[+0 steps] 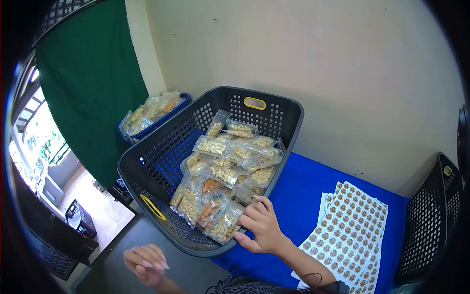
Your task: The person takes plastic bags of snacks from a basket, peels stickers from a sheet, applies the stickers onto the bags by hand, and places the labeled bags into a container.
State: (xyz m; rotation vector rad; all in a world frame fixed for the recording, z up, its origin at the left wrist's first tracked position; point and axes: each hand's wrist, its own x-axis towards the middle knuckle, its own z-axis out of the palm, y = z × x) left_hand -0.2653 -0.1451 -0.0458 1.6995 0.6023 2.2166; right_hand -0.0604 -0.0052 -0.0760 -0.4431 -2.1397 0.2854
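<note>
A large dark grey plastic basket (169,125) with yellow-rimmed handles stands tilted in view, holding many clear packets (210,146) of pale, curved snack pieces and a few orange ones. My right hand (262,226) is at the basket's near right rim, its fingers curled over the edge beside a packet (225,225) in the near corner. Below the basket's near left side, my left hand (147,264) hangs in the air with bent fingers, touching nothing visible. Whether its fingertips hold anything small is hard to see.
Sheets of round stickers (347,230) lie on a blue tabletop (298,181). A blue basket (171,112) of packets sits behind at the left, near a green curtain (93,88). Another dark basket (426,225) stands at the right. A wall rises behind.
</note>
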